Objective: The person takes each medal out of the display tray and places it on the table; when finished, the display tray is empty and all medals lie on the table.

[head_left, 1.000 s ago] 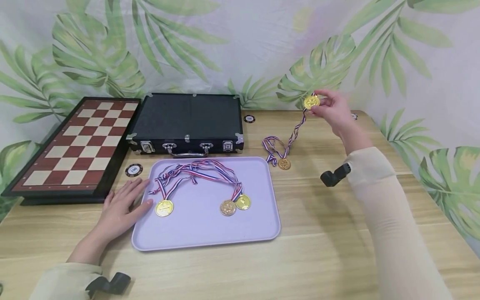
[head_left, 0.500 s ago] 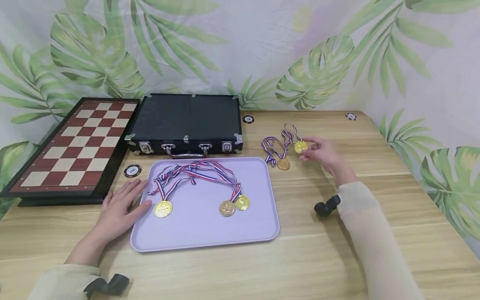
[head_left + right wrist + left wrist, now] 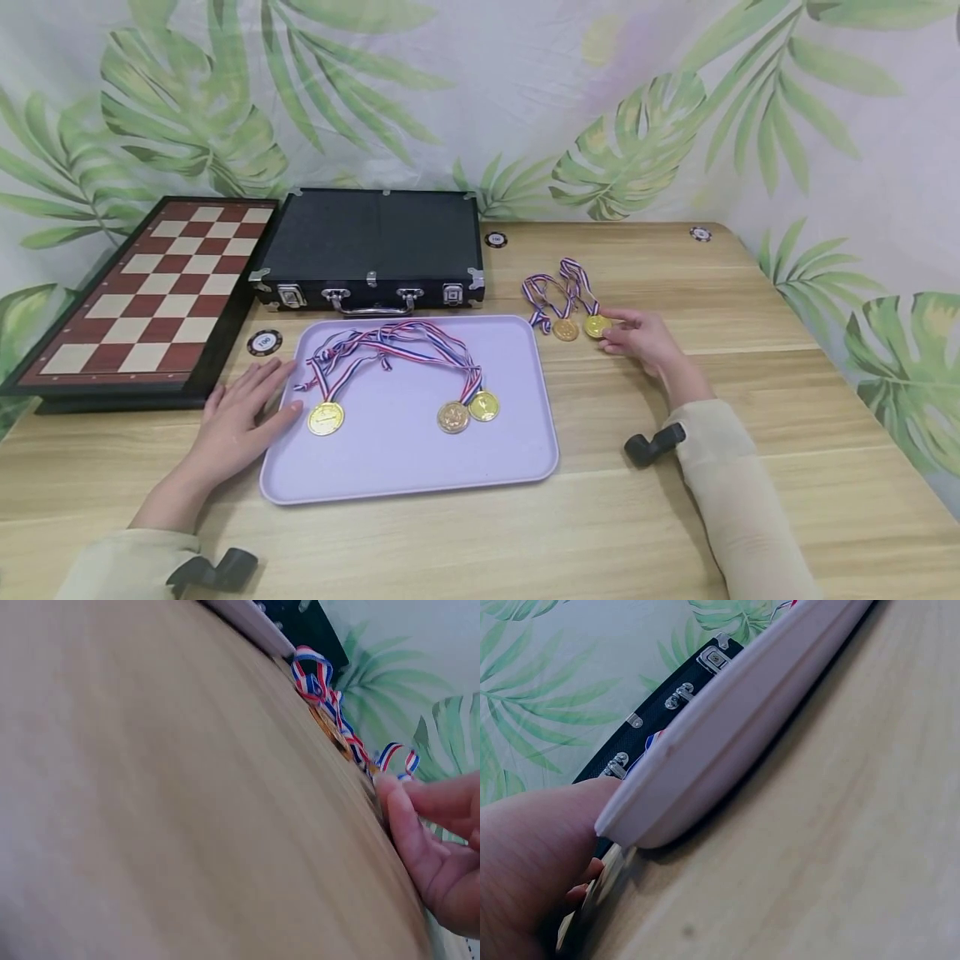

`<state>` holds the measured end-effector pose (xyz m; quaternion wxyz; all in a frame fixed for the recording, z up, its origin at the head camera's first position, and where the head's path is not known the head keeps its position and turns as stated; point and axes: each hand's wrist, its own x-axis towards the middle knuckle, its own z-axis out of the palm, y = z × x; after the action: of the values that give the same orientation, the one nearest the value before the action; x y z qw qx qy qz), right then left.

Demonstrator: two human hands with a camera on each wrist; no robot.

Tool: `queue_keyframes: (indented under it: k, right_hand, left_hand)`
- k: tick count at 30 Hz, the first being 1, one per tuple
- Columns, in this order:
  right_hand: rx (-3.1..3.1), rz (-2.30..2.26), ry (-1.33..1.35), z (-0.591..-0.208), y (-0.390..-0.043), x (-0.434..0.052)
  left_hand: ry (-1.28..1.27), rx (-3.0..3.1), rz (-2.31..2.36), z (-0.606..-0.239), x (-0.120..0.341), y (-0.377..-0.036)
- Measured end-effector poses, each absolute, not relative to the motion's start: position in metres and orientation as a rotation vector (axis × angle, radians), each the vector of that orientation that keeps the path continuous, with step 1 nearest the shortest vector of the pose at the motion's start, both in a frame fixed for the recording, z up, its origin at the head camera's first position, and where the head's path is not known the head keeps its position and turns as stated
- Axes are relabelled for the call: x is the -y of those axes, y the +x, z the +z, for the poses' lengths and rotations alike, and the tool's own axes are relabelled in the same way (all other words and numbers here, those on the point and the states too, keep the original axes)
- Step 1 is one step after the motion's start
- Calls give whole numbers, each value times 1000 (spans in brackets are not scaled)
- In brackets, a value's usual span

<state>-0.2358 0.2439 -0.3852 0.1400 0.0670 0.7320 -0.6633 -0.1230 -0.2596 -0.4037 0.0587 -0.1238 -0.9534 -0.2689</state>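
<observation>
Table: a long wooden table carries everything; a leaf-print cloth hangs behind it.
Chessboard: a red and cream chessboard lies at the far left.
Case: a black case with metal clasps sits just behind the tray.
Tray: a lilac tray lies in the middle, with three ribboned medals on it.
Step in hand, judged: the gold medal is being set down on the wood; it goes best if the disc is lowered flat beside its neighbour, with the ribbon kept clear of the other ribbon before the fingers let go.
Left hand: the left hand lies flat on the table, fingers straight and slightly spread, fingertips touching the tray's left edge; it holds nothing.
Right hand: the right hand rests low on the table right of the tray, fingertips pinching the rim of the gold medal.
Gold medal: the gold medal lies on the wood, just beside a bronze medal, their striped ribbons looped behind them.
Chips: one poker chip lies near the left hand.
</observation>
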Motion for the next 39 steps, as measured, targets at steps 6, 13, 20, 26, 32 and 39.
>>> queue_keyframes:
  k: [6, 13, 20, 26, 32, 39]
  right_hand:
    - [-2249, -1877, 186, -387, -233, -236]
    - [-2438, -1727, 54, -391, -231, -239]
    - [-2420, -1703, 18, -381, -225, -240]
    - [-2436, -1678, -308, -352, -202, -204]
    - [-2412, -1486, -744, -352, -177, -155]
    - [-2470, -1211, -942, -372, -164, -122]
  left_hand:
    - [-374, 2893, -819, -404, 260, -121]
    - [-374, 2897, -818, -405, 260, -122]
    - [-375, 2895, -814, -405, 259, -121]
    - [-370, 2895, -817, -404, 259, -121]
    - [-367, 2901, -821, -404, 259, -122]
    - [-373, 2895, -819, -404, 259, -123]
